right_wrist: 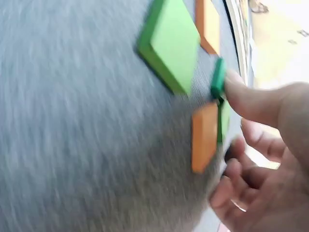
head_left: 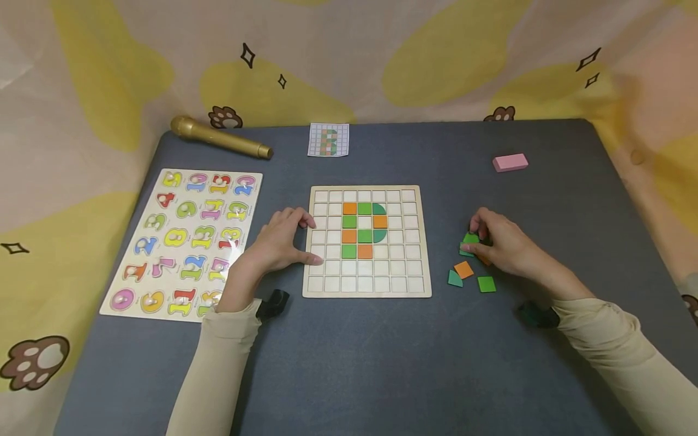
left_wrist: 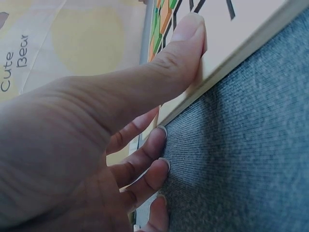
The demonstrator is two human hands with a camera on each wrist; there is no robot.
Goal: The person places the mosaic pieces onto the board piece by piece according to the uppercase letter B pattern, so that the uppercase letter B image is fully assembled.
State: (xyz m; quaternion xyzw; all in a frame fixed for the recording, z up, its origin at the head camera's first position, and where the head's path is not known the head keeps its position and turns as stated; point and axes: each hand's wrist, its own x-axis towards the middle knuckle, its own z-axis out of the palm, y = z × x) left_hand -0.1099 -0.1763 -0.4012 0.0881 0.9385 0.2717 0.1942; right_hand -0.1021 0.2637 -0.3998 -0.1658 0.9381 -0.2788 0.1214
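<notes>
tiles (head_left: pixel 487 284) likely light, stiff: pinch edges. left grip (head_left: pixel 277 241) spread on board (head_left: pixel 365 268), nine o'clock; right grip (head_left: pixel 506 244), three o'clock: can't tell if clamped.

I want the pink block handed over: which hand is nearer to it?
Right. The right hand is on the near side of the pink block, at the small tiles; the left hand is farther away, at the board's left edge.
</notes>
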